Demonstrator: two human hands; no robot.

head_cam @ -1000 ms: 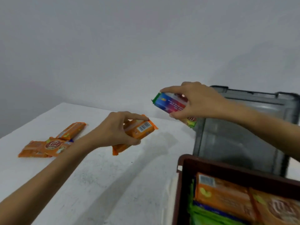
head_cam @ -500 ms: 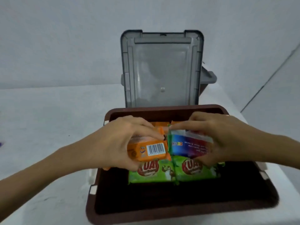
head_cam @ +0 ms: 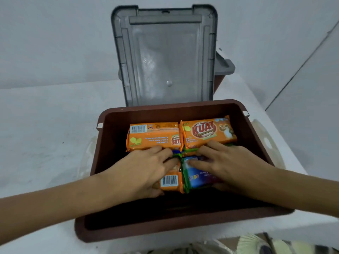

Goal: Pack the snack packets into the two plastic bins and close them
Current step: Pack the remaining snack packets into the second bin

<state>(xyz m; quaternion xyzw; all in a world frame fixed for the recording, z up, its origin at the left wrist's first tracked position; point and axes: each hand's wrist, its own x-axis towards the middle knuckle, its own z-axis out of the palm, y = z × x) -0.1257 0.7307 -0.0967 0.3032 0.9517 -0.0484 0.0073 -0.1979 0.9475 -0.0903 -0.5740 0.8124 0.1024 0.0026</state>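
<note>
A brown plastic bin (head_cam: 165, 107) stands open in front of me on the white table (head_cam: 45, 134). Two orange KUAT packets (head_cam: 152, 138) (head_cam: 207, 132) lie side by side along its far wall, with green packets partly hidden beneath. My left hand (head_cam: 139, 173) is inside the bin and holds an orange packet with a barcode (head_cam: 170, 182), fingers over its top and thumb at its near edge. Beside it my right hand (head_cam: 231, 164) holds a blue packet (head_cam: 198, 178) the same way. The two packets touch, low in the bin's near half.
A clear grey lid (head_cam: 165, 52) stands upright just behind the bin. Behind it at the right shows a second brown bin (head_cam: 218, 85) with a grey lid. Patterned fabric (head_cam: 256, 244) lies at the bottom edge. Walls close in behind and to the right.
Both hands carried their packets from over the table into the brown bin and lowered them onto the packets inside. My view turned from the table's left side to the bin.
</note>
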